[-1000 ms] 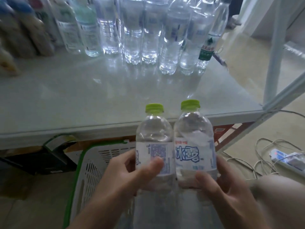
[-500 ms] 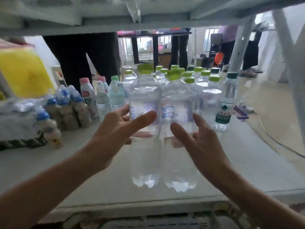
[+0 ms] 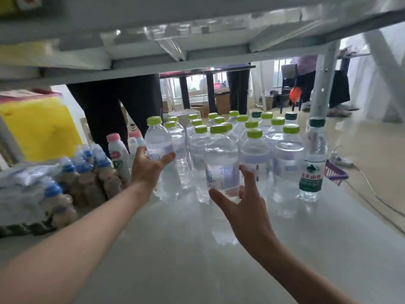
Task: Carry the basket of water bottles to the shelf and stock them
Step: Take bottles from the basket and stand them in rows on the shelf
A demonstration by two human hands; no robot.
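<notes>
Hands each grip a bottle: your left hand one, right hand another. Bases blurred against shelf; contact unclear.

A: What colours are showing on the water bottles?

B: They are showing clear plastic with lime-green caps and pale white labels carrying faint blue print. One bottle at the right is wearing a dark green cap and a green-and-white label with a mountain mark.

A: And the shelf?

B: It is looking glossy pale grey, as is the shelf above.

A: What is sitting to the left?

B: Small bottles with blue caps and beige contents, a white bottle with a pink cap, and a bright yellow package.

A: Anything at the far right?

B: A purple basket is peeking in.
</notes>
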